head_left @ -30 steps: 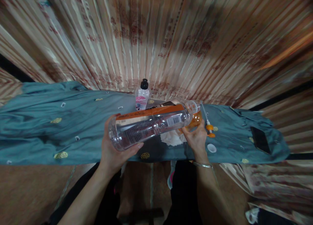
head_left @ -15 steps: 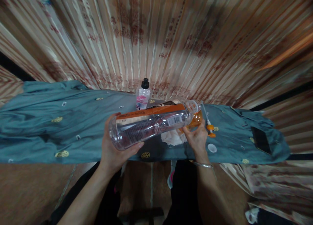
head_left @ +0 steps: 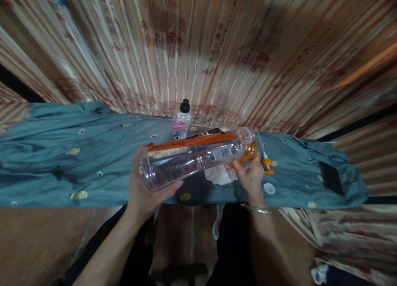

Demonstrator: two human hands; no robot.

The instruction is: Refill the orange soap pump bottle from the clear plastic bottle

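Clear bottle [head_left: 192,159] slants lengthwise, its neck [head_left: 243,138] pointing right.

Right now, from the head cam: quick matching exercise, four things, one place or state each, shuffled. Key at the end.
1. large clear bottle
2. orange pump
3. phone
4. black-capped bottle

A. lying near the right end of the cloth
B. held slanting in the left hand
C. standing upright near the curtain
D. lying just right of the right hand

Pairs: 1-B, 2-D, 3-A, 4-C
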